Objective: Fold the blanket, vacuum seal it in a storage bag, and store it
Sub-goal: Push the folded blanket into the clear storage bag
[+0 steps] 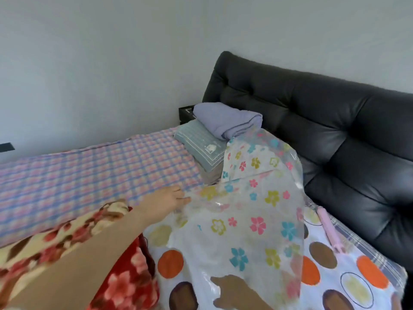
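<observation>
Where the frame meets its lower edge, the right hand (232,291) shows only as a brown blur through the bag (252,220), so whether it grips or lies flat cannot be told. To its left, in the lower-left corner, the blanket (125,285), red and cream with a flower print, lies bunched on the bed beneath the left forearm, just beside the bag. To the right, a white cloth (348,285) with orange and brown dots covers the lower-right part of the bed and runs under the bag. The bag, clear plastic printed with pink, blue and yellow flowers, stands lifted through the centre of the frame, from the bottom edge up towards the pillow. At centre, the left hand (169,196) reaches across from the lower left, its fingertips (186,199) closed in a pinch on the bag's left edge. A pink rod (330,229) lies on the dotted cloth just right of the bag, near the headboard. Beyond the left hand, a check sheet (89,173) in pink and blue spreads over the left half of the bed. Farther back, a grey-green pillow (196,144) lies at the head of the bed, with a folded lilac towel (225,119) resting on it. A black padded headboard (324,121) fills the upper right, a black nightstand (184,111) shows at its left end, and a pale wall (100,63) closes the upper left.
</observation>
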### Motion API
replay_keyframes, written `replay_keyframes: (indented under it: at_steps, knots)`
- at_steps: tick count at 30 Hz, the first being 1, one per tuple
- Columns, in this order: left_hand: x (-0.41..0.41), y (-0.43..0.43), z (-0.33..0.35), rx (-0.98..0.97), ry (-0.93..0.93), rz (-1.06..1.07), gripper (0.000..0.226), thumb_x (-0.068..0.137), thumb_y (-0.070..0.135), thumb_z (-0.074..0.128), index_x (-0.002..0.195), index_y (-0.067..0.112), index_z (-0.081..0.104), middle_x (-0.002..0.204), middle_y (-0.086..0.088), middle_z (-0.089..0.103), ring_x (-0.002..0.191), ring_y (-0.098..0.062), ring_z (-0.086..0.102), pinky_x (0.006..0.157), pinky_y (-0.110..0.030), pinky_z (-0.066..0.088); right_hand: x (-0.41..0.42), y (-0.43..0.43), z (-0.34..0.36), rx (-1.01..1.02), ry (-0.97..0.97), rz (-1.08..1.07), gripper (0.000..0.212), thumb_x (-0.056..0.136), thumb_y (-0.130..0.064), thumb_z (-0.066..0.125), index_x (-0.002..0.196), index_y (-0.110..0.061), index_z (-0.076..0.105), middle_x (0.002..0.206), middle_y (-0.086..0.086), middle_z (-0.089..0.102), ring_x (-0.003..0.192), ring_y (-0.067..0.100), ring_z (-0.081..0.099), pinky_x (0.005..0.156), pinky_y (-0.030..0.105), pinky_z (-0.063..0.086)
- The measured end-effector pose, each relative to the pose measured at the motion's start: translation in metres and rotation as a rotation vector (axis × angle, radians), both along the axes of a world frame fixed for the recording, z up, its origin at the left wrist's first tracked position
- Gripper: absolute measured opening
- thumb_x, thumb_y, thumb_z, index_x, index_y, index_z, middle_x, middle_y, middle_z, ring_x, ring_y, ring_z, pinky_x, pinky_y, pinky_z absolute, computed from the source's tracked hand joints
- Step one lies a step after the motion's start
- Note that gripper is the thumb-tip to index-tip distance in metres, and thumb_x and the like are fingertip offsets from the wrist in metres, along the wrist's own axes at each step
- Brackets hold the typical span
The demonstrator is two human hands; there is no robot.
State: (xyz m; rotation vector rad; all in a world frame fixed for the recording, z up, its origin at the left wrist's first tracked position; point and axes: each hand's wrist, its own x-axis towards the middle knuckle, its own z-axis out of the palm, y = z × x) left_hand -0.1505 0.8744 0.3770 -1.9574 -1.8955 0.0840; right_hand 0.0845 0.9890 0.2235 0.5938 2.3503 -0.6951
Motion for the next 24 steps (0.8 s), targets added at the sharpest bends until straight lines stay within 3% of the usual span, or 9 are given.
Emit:
replay_keyframes:
  at_steps: [2,4,7,10,13,15,18,20,24]
  knots:
    - [-0.003,-0.008,-0.034,-0.153,-0.017,0.160,0.053,0.033,0.007,0.091,0.082,0.015,0.073,0.065,0.005,0.060,0.063,-0.014,0.057,0.046,-0.020,0.042,0.001,-0.033,-0.003,-0.100,0.005,0.008,0.063,0.090,-0.041,0.053,0.147,-0.035,0.026,0.152,-0.004,0.029,0.139,0.020,0.028,0.114,0.038,0.023]
    - [0.000,-0.014,-0.052,-0.132,-0.042,0.189,0.048,0.033,0.006,0.091,0.076,0.015,0.073,0.064,0.005,0.059,0.064,-0.013,0.056,0.056,-0.020,0.036,-0.006,-0.054,-0.010,-0.186,0.020,0.047,0.064,0.090,-0.040,0.056,0.147,-0.032,0.029,0.152,-0.004,0.030,0.138,0.021,0.030,0.113,0.034,0.025]
    - [-0.003,-0.028,-0.073,-0.030,-0.166,0.215,0.049,0.048,-0.001,0.084,0.093,0.012,0.071,0.078,-0.002,0.065,0.073,-0.022,0.060,0.061,-0.024,0.047,-0.016,-0.074,-0.021,-0.275,0.062,0.012,0.052,0.093,-0.033,0.052,0.139,-0.012,0.042,0.141,0.009,0.045,0.127,0.026,0.044,0.106,0.034,0.034]
    - [-0.005,-0.048,-0.085,-0.008,-0.337,0.240,0.052,0.062,-0.004,0.076,0.111,0.004,0.063,0.092,-0.013,0.066,0.079,-0.033,0.063,0.065,-0.041,0.056,-0.019,-0.096,-0.047,-0.288,0.105,-0.120,0.053,0.094,-0.039,0.050,0.140,-0.014,0.041,0.143,0.003,0.043,0.128,0.020,0.042,0.105,0.027,0.030]
    - [-0.003,-0.072,-0.091,0.007,-0.376,0.284,0.048,0.064,0.008,0.077,0.110,0.001,0.063,0.092,-0.014,0.065,0.081,-0.033,0.063,0.070,-0.039,0.055,-0.020,-0.120,-0.066,-0.350,0.128,-0.308,0.039,0.094,-0.037,0.053,0.125,-0.014,0.050,0.114,-0.002,0.056,0.094,0.009,0.055,0.084,0.021,0.039]
    - [-0.003,-0.096,-0.099,0.051,-0.368,0.336,0.039,0.077,0.023,0.061,0.110,0.002,0.064,0.095,-0.013,0.066,0.085,-0.032,0.063,0.072,-0.039,0.055,-0.021,-0.133,-0.081,-0.434,0.125,-0.474,0.044,0.091,-0.039,0.057,0.123,-0.009,0.052,0.101,-0.003,0.057,0.079,0.004,0.054,0.072,0.018,0.045]
    - [-0.009,-0.145,-0.116,0.125,-0.403,0.565,0.035,0.082,0.021,0.061,0.113,0.005,0.063,0.104,-0.014,0.065,0.096,-0.035,0.061,0.082,-0.042,0.050,-0.024,-0.151,-0.096,-0.775,0.041,-0.814,0.054,0.092,-0.038,0.057,0.137,-0.012,0.043,0.133,0.017,0.051,0.119,0.027,0.053,0.097,0.032,0.046]
    - [-0.015,-0.184,-0.135,0.160,-0.404,0.719,0.034,0.083,0.021,0.063,0.113,0.006,0.063,0.104,-0.014,0.065,0.098,-0.037,0.059,0.085,-0.044,0.048,-0.031,-0.164,-0.104,-0.912,0.034,-0.991,0.060,0.088,-0.044,0.061,0.136,-0.015,0.042,0.135,0.019,0.048,0.121,0.031,0.051,0.100,0.038,0.044]
    - [-0.025,-0.271,-0.173,0.116,-0.392,1.028,0.043,0.089,0.035,0.044,0.112,0.005,0.064,0.108,-0.019,0.064,0.101,-0.040,0.057,0.086,-0.048,0.046,-0.046,-0.194,-0.129,-1.078,0.015,-1.205,0.070,0.083,-0.049,0.062,0.137,-0.010,0.042,0.138,0.016,0.046,0.122,0.034,0.049,0.097,0.044,0.045]
